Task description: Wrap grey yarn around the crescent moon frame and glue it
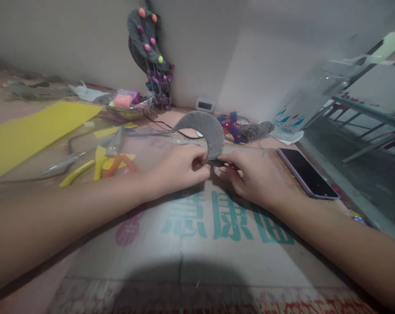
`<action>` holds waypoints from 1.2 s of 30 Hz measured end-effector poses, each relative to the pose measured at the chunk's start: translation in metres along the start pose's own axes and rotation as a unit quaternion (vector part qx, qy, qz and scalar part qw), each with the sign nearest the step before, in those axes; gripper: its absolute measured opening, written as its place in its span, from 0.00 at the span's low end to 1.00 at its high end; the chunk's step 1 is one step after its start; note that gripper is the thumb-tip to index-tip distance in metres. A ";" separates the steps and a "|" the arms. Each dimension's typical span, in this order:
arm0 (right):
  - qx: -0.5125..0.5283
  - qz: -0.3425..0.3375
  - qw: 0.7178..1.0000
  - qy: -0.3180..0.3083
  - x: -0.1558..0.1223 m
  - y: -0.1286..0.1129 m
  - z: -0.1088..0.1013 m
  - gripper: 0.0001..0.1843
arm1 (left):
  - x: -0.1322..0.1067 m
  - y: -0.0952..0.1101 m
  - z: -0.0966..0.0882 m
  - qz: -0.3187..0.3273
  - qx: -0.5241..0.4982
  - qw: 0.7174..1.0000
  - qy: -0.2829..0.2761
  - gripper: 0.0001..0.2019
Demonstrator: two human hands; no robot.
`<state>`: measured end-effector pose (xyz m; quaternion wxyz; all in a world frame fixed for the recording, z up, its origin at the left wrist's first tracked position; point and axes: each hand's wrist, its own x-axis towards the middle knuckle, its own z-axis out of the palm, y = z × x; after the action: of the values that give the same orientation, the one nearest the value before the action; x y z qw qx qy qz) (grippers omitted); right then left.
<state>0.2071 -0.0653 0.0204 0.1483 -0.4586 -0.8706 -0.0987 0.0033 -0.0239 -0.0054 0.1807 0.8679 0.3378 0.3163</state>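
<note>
On my feed, the grey yarn-wrapped crescent (216, 136) looks matt and finely ridged; the black-screened, purple-edged phone (308, 173), glossy; the broad yellow sheet (36, 131), matt, papery.

Around the left hand (184, 168) and right hand (252, 174), the broadest room lies at six o'clock, over the printed board (145, 261), walled by forearms (73, 213) at eight and four. The grey crescent (215, 133) obstructs twelve, the blue glue gun (232, 127) one, yarn (258, 131) two. A narrow lane separates the right hand from the phone (310, 174) at three. Orange-handled (114, 166) and yellow-handled tools (77, 173) crowd nine.
</note>
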 end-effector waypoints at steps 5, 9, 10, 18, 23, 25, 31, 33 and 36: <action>-0.035 -0.005 0.999 0.019 -0.001 0.000 0.004 0.10 | 0.000 -0.001 0.001 0.002 0.024 1.000 -0.004 0.09; -0.047 -0.046 0.996 0.055 -0.006 0.006 0.015 0.13 | -0.001 0.001 0.000 -0.002 0.030 0.999 -0.018 0.10; -0.049 -0.056 0.995 0.062 -0.007 0.007 0.016 0.14 | -0.001 0.001 0.000 -0.002 0.032 0.999 -0.022 0.10; 0.022 -0.028 0.996 0.078 -0.008 0.006 0.013 0.12 | 0.001 0.002 -0.001 -0.001 0.016 1.000 -0.027 0.09; 0.215 0.086 0.951 0.205 -0.007 0.011 0.023 0.18 | 0.004 -0.002 -0.002 -0.033 -0.064 0.997 -0.039 0.11; 0.274 0.134 0.934 0.187 -0.005 0.012 0.025 0.17 | 0.005 -0.003 -0.002 -0.035 -0.080 0.995 -0.046 0.12; 0.363 0.177 0.910 0.097 0.002 0.005 0.016 0.11 | 0.005 -0.001 -0.004 -0.014 -0.089 0.993 -0.070 0.14; 0.386 0.199 0.896 0.088 0.002 0.001 0.013 0.11 | 0.005 -0.001 -0.004 -0.012 -0.100 0.993 -0.068 0.16; 0.406 0.225 0.883 0.075 0.001 -0.002 0.013 0.11 | 0.005 0.000 -0.004 -0.025 -0.108 0.992 -0.068 0.18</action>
<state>0.2024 -0.0616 0.0082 0.4049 -0.5332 -0.6939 0.2651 0.0029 -0.0198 -0.0004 0.3034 0.8544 0.3101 0.2861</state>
